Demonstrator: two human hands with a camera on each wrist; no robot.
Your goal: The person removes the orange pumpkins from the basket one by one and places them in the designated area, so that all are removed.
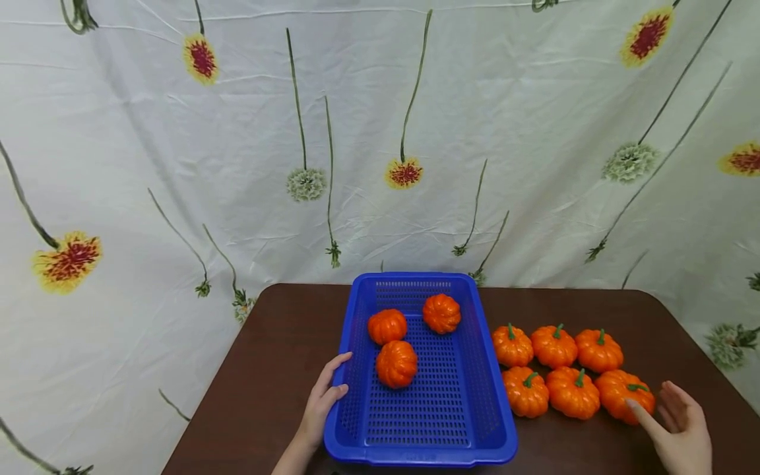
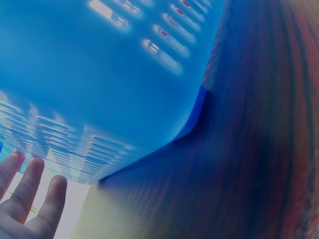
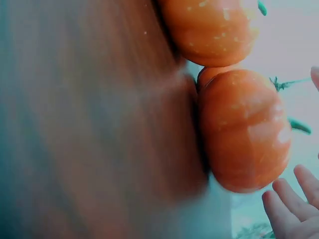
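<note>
A blue plastic basket (image 1: 415, 422) with slotted walls stands on the table, holding three small orange pumpkins (image 1: 396, 364). My left hand (image 1: 317, 402) rests at the basket's left rim, thumb and index finger against it. In the left wrist view its other fingers (image 2: 49, 209) extend along the outside of the basket wall (image 2: 99, 99). To the right of the basket, more pumpkins with green stems lie in two rows of three. My right hand (image 1: 683, 422) is spread beside the front row's rightmost pumpkin (image 1: 620, 396); its thumb overlaps that pumpkin, and its fingertips (image 3: 271, 199) are close by.
The dark brown table (image 1: 267, 356) has rounded far corners. A white cloth (image 1: 249, 132) printed with flowers hangs behind it. Other pumpkins (image 1: 572, 394) sit closely packed between the basket and my right hand.
</note>
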